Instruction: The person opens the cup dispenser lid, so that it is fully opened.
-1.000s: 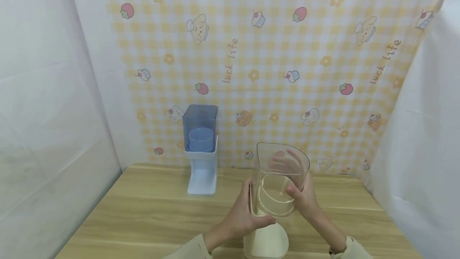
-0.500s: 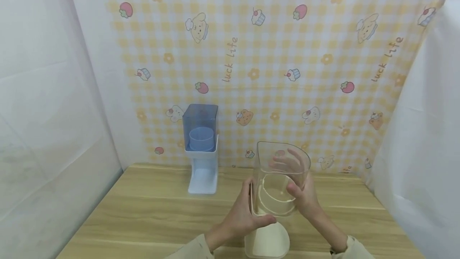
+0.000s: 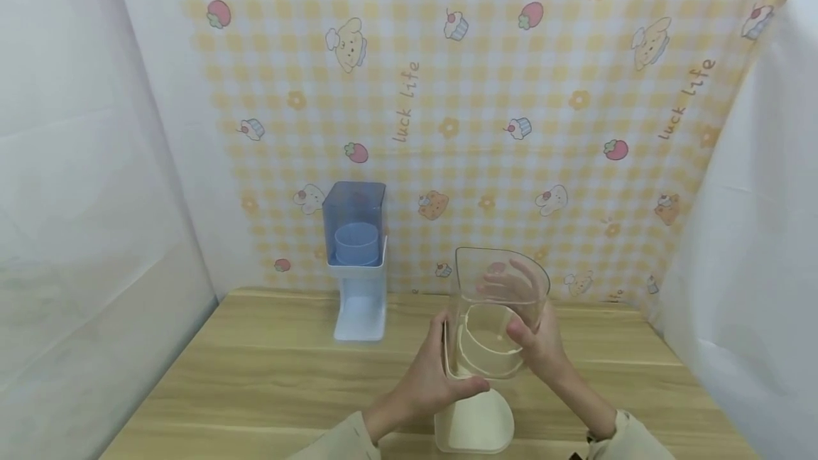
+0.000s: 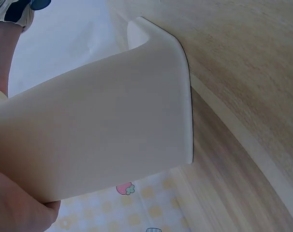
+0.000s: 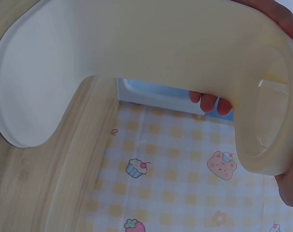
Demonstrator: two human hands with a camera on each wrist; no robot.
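Between both hands is a dispenser (image 3: 479, 423) with a cream stand, a rounded base and a clear bin on top. A round ring shows inside the bin, and from below in the right wrist view it is an open hole (image 5: 268, 104). The left hand (image 3: 431, 378) grips the dispenser's left side, thumb across the front and fingers behind. On the opposite side, the right hand (image 3: 540, 346) holds the bin, its thumb at the front and its fingers visible through the clear wall. In the left wrist view, the smooth back panel (image 4: 117, 116) meets the tabletop at its base.
A similar blue dispenser (image 3: 359, 304) with a tinted bin stands further back to the left on the wooden table (image 3: 275, 360). Behind it hangs a yellow checked cloth (image 3: 479, 91) printed with cartoons. White sheets (image 3: 77, 197) close off both sides.
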